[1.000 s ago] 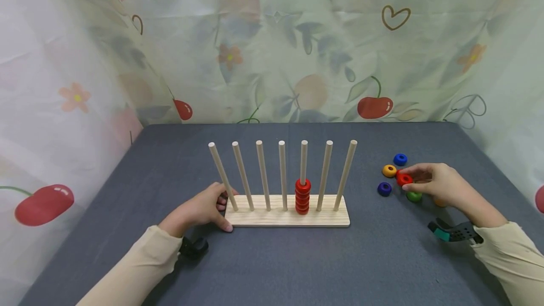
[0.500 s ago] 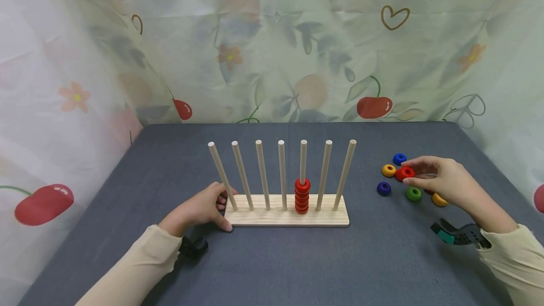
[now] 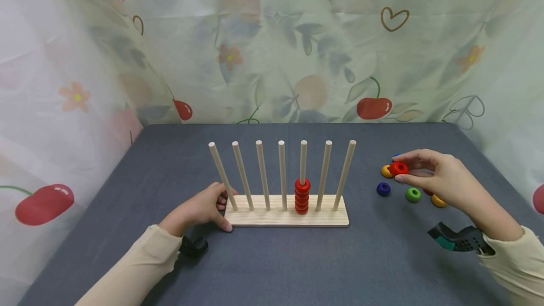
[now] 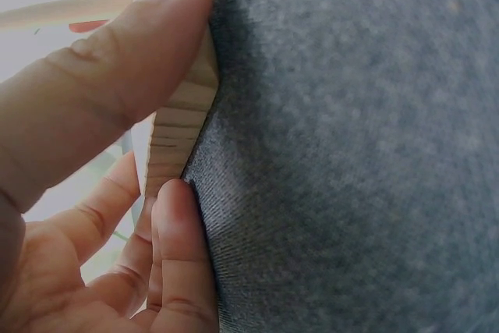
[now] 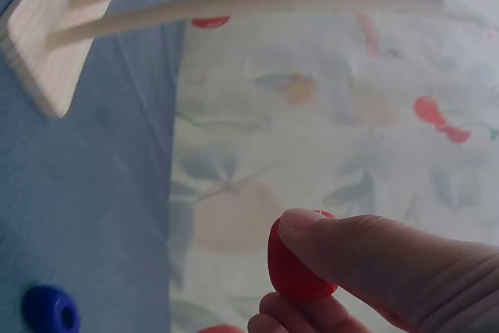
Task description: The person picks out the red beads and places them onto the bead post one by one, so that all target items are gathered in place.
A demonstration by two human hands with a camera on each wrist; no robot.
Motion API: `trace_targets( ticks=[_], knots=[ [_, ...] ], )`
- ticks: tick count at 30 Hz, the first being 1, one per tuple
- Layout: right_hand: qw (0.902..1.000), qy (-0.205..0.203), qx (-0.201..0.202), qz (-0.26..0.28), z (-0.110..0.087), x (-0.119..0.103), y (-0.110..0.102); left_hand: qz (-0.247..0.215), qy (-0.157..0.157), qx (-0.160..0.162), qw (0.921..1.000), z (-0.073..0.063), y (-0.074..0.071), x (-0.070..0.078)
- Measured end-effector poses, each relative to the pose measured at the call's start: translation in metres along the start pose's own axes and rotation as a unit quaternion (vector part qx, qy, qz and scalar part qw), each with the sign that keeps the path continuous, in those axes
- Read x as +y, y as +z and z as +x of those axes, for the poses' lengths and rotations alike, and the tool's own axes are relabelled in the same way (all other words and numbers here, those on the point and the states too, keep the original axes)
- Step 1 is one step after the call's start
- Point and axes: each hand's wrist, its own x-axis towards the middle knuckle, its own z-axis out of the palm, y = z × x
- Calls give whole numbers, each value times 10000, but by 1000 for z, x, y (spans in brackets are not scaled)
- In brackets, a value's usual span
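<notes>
A pale wooden peg board (image 3: 263, 218) with several upright pegs stands mid-table. Several red ring beads (image 3: 302, 197) are stacked on one peg, third from the right. My left hand (image 3: 206, 206) grips the board's left end, thumb along the front edge; the left wrist view shows the thumb and fingers around the wooden end (image 4: 175, 134). My right hand (image 3: 437, 174) pinches a red ring bead (image 3: 398, 169) between thumb and fingers, above the loose beads at the right. In the right wrist view this red bead (image 5: 300, 267) sits under the thumb, raised against the curtain.
Around the right hand lie a dark blue bead (image 3: 383, 189), a green bead (image 3: 413, 195), a yellow bead (image 3: 386, 171) and an orange-yellow bead (image 3: 438, 201). Another blue bead and a red one are mostly hidden by the hand. A patterned curtain (image 3: 272, 70) surrounds the grey table.
My right hand has lifted the red bead from among the loose beads and moved it slightly up and left. The left hand and the board have stayed put.
</notes>
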Motion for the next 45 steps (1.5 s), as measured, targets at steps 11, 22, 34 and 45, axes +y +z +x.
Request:
trace_targets(
  ticks=[11, 22, 34, 45],
  knots=[
    [9980, -293, 181, 526, -7, -26, -5, -129, 88, -60, 9999, 1, 0, -1],
    [9872, -939, 922, 901, -15, -56, -3, -74, -112, 31, 9999, 0, 0, 2],
    [9602, -1968, 1410, 1390, -19, -97, -2, -23, -135, 54, 9999, 0, 1, 3],
    [9425, -2500, 1328, 1774, -13, -128, 3, -22, -142, 56, 9999, -1, 1, 2]
  ],
)
